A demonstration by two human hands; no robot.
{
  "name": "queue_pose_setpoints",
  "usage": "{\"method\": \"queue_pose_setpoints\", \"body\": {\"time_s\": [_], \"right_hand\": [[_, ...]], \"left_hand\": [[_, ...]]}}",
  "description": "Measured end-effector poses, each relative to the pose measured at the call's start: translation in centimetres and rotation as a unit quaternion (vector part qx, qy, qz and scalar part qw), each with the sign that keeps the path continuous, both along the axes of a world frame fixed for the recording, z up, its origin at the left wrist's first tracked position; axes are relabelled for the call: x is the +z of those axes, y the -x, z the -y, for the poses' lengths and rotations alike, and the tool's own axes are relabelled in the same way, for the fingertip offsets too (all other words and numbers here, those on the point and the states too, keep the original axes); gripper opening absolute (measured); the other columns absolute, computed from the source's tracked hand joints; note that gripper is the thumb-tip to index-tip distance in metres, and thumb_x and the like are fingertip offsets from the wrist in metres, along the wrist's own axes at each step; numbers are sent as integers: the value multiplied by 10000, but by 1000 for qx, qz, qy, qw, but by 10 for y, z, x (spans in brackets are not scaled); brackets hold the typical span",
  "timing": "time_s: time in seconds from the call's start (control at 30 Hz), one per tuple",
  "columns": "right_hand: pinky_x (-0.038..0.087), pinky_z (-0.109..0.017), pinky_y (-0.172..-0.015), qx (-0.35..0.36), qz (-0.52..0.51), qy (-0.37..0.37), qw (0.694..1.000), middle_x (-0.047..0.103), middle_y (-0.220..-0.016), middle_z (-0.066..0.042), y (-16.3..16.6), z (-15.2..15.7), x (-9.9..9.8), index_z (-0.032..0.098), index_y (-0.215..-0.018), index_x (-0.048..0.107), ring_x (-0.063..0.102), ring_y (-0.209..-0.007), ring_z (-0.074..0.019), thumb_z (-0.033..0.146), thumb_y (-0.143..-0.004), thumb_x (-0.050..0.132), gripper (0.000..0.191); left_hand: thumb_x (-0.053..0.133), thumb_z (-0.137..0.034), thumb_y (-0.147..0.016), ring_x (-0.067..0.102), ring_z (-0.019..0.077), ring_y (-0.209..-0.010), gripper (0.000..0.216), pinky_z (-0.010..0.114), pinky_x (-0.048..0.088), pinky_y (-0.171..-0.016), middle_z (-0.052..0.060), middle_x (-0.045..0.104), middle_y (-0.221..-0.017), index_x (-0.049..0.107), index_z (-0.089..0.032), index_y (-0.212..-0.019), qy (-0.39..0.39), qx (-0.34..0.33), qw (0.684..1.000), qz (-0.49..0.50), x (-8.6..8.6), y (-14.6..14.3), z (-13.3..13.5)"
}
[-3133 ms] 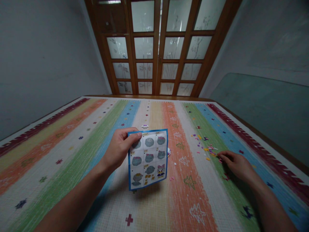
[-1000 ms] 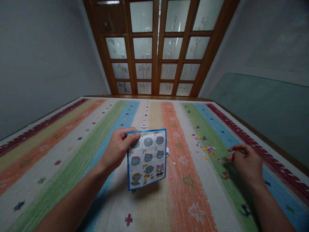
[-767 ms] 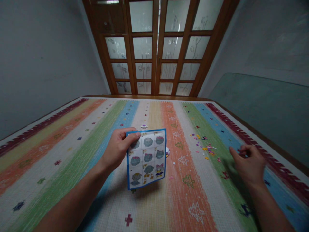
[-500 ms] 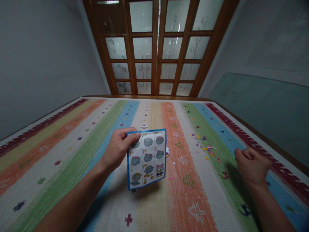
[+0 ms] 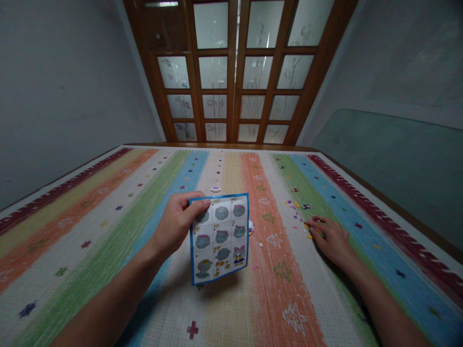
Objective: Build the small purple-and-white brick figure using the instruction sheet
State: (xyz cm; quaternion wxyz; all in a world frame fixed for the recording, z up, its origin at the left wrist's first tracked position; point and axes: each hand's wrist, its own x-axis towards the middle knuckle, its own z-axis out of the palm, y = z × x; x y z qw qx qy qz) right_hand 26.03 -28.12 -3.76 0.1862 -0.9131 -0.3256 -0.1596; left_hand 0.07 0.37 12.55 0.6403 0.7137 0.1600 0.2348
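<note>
My left hand (image 5: 181,217) pinches the top left corner of a blue-edged instruction sheet (image 5: 220,241), held up and tilted above the table. Its printed panels show grey building steps and a coloured figure with a pink bow. Part of a small brick piece with white and yellow on it (image 5: 251,227) peeks out past the sheet's right edge. Over on the right, my right hand (image 5: 331,241) reaches down to a scatter of tiny building bricks (image 5: 295,205) in yellow, purple, pink and white. Its thumb and fingers are apart at the near bricks, some of which they cover.
A striped, patterned cloth (image 5: 224,318) covers the table. Beyond the sheet lies a small white and purple piece (image 5: 215,189). Loose pink bricks (image 5: 256,267) and a white brick (image 5: 261,245) lie right of the sheet. Wooden glazed doors (image 5: 233,91) stand behind the table.
My right hand has moved left and inward from the cloth's right side to the loose bricks, going from a closed fist to spread fingers. The left hand and sheet stay nearly still.
</note>
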Motion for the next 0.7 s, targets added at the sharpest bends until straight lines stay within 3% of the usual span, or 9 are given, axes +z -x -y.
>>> {"method": "queue_pose_setpoints", "body": {"time_s": [0.2, 0.7], "right_hand": [[446, -452, -774, 52, 0, -35, 998, 661, -969, -121, -3, 3, 0, 195, -801, 721, 604, -923, -289, 356, -785, 461, 307], [448, -439, -781, 49, -21, -57, 997, 673, -844, -94, 0, 1, 7, 214, -667, 683, 614, -844, -276, 411, -780, 458, 320]], "left_hand": [[573, -311, -709, 354, 67, -383, 250, 181, 257, -346, -52, 420, -451, 488, -165, -526, 3, -1, 1000, 5, -1, 0, -1], [569, -324, -707, 356, 67, -388, 249, 182, 257, -346, -50, 423, -460, 486, -166, -533, 6, 5, 1000, 4, 0, 1, 1]]}}
